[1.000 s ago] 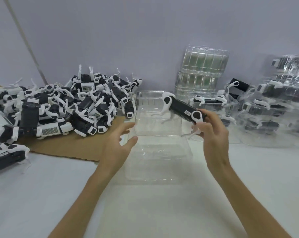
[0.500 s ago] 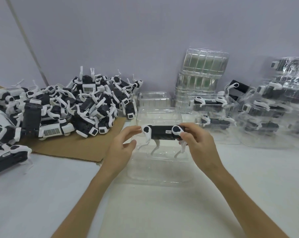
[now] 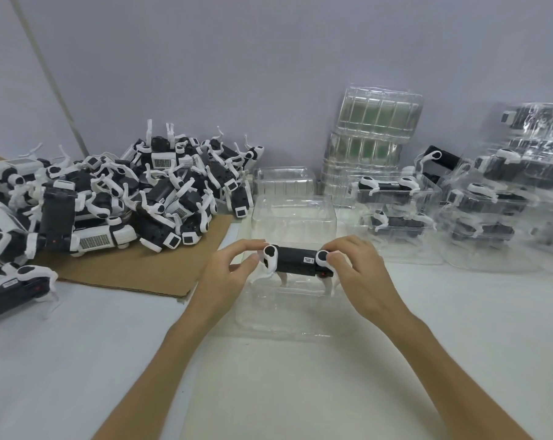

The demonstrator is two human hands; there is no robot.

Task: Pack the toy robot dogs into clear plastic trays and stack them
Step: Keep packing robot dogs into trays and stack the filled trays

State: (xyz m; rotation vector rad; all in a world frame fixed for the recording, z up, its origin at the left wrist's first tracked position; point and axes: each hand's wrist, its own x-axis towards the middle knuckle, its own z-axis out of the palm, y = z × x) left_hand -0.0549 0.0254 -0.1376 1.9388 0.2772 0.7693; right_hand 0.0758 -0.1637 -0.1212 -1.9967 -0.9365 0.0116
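A black-and-white toy robot dog [image 3: 296, 260] stands level, legs down, in the near half of an open clear plastic tray [image 3: 284, 315] at the table's centre. My right hand [image 3: 361, 274] grips its right end, fingers curled over the white hip. My left hand [image 3: 227, 274] pinches the left end with fingertips and thumb. The tray's hinged far half [image 3: 292, 214] stands up behind the dog.
A big heap of loose robot dogs [image 3: 126, 198] lies on brown cardboard [image 3: 142, 274] at the left. Empty clear trays [image 3: 373, 144] are stacked against the wall. Packed trays [image 3: 396, 211] are stacked at the right [image 3: 507, 198]. One more empty tray [image 3: 284, 182] sits behind.
My right hand brought the dog down from above the tray and turned it level. My left hand came in and took its left end. The dog has sunk lower into the tray.
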